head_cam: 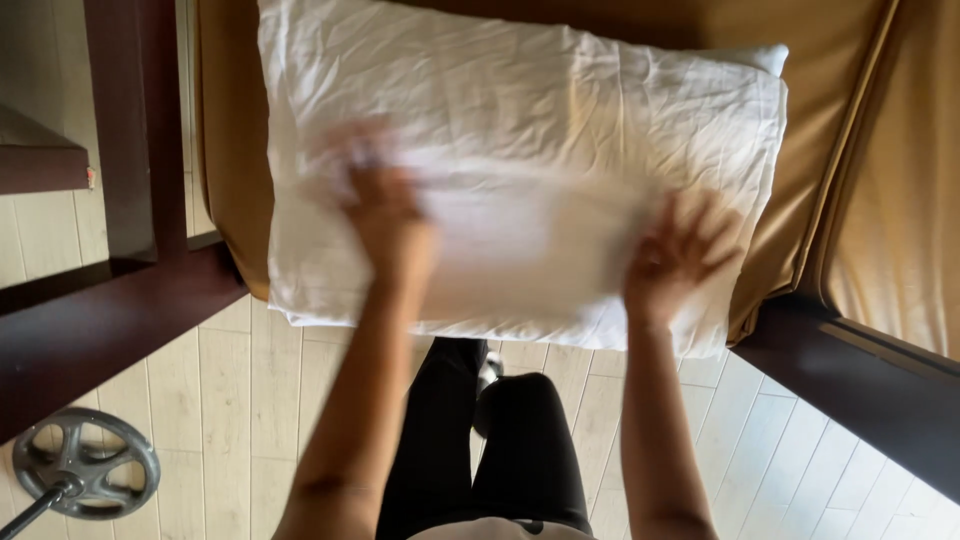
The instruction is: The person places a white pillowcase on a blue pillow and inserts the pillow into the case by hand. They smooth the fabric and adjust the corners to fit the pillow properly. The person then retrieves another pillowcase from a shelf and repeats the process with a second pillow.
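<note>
Tan bedding [830, 150] lay under a white pillow [560, 130] at the bed's near edge. Soft, light and yielding, it was best taken at its corners. Both hands were blurred: the left hand [385, 215] was pressed flat on it, the right hand [675, 255] spread open against its near edge. Nothing was gripped.

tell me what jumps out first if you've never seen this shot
A big crumpled white pillow fills the upper middle, lying on a tan bed cover. Both bare hands lie on its near edge, motion-blurred: the left hand and the right hand. A grey wheel-shaped metal base sits on the pale floor, bottom left.
</note>
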